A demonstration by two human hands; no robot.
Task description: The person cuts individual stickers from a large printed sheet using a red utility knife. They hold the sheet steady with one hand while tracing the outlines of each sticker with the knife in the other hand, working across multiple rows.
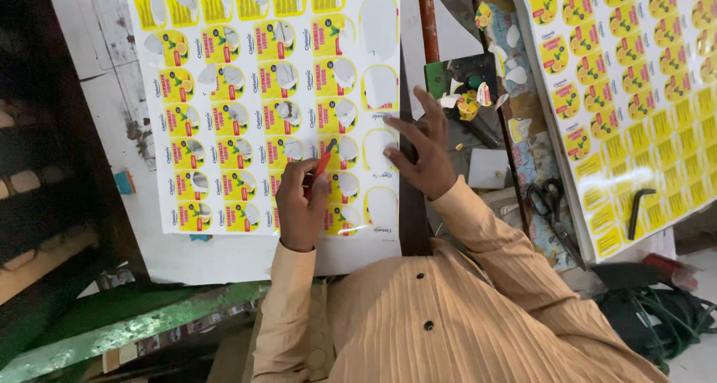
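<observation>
Left hand on label sheet, white worktable

Yellow label sheet with white cut-outs, red-handled tool, tan ribbed shirt, black scissors

black scissors and a hex key lie beside a second label sheet.

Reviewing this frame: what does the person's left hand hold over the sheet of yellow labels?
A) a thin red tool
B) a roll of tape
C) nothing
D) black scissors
A: the left hand grips a thin red tool with its tip on the sheet of yellow labels, while the right hand presses flat on the sheet's edge; the black scissors lie untouched off to the side.
</observation>
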